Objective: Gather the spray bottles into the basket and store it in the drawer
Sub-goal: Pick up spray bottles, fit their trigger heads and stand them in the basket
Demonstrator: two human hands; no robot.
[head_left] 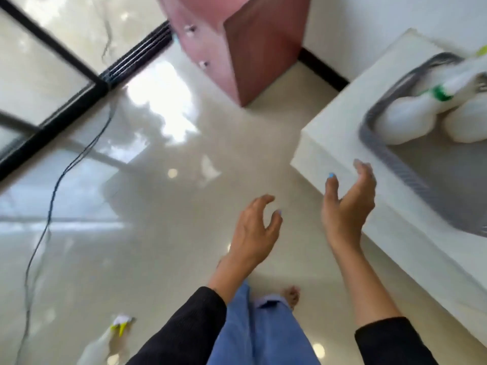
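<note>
A grey basket point(390, 156) sits on a white table at the right. Inside it lie white spray bottles: one with a green collar point(403, 117) and a second point(466, 125) beside it. Another white spray bottle with a yellow trigger point(101, 346) lies on the floor at the bottom left. My left hand point(254, 230) hangs over the floor with fingers apart, holding nothing. Near the table's front corner my right hand point(347, 206) is raised, fingers curled and spread, also holding nothing. Both hands are left of the basket and apart from it.
A pink drawer cabinet point(232, 46) with small knobs stands against the wall at the top centre. The white table point(329, 143) fills the right side. A dark cable point(52, 193) trails across the glossy floor on the left, near a black-framed glass door point(52, 75).
</note>
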